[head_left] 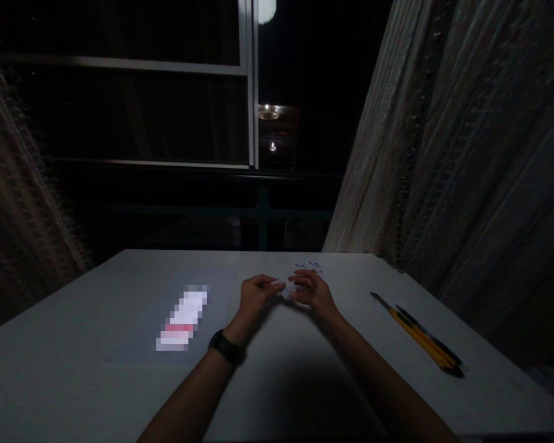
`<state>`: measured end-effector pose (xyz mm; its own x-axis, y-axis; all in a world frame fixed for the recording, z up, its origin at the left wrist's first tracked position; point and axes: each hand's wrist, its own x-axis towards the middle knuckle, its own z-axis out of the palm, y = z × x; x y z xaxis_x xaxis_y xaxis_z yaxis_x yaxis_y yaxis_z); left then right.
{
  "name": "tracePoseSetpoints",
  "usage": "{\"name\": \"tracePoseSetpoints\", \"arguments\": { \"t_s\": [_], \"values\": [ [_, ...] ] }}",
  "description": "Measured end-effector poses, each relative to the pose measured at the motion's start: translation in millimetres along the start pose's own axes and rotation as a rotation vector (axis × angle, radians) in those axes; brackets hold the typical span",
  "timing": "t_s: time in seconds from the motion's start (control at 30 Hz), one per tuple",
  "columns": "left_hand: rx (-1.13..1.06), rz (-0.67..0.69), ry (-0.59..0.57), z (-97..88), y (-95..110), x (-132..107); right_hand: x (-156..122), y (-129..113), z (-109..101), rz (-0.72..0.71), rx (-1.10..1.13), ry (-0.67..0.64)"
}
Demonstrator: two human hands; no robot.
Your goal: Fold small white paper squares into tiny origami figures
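Both my hands meet at the middle of a white table (96, 307). My left hand (255, 294) and my right hand (313, 291) pinch a small white folded piece of paper (287, 287) between their fingertips, just above the tabletop. A dark watch (226, 347) sits on my left wrist. The paper's shape is hard to make out in the dim light.
A yellow and black utility knife (420, 335) lies at the right of the table. A blurred white and red object (184, 318) lies on the left. Small paper bits (310, 266) rest beyond my hands. Curtains (466, 154) hang at right, a dark window (166, 111) behind.
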<state>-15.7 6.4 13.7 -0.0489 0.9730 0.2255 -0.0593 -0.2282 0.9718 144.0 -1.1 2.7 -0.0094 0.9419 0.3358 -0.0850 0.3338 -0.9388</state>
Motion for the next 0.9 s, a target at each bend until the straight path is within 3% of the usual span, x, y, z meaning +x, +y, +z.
{"name": "tracePoseSetpoints", "arguments": {
  "t_s": [0.1, 0.27, 0.53, 0.73, 0.9],
  "values": [
    [-0.019, -0.004, 0.009, 1.4, -1, 0, -3, 2, 6, 0.079, 0.075, 0.034],
    [0.039, 0.014, 0.005, 5.7, -2, -3, -8, 4, 15, 0.064, 0.116, 0.169],
    [0.121, 0.032, -0.023, 8.5, 1, -7, -5, 7, 12, 0.079, 0.148, 0.220],
    [0.131, 0.002, -0.050, 9.0, -3, -6, -3, 11, 11, 0.014, 0.086, 0.236],
    [0.197, 0.081, -0.089, 7.9, -13, -4, -2, 12, 9, -0.006, 0.091, 0.237]
  ]
}}
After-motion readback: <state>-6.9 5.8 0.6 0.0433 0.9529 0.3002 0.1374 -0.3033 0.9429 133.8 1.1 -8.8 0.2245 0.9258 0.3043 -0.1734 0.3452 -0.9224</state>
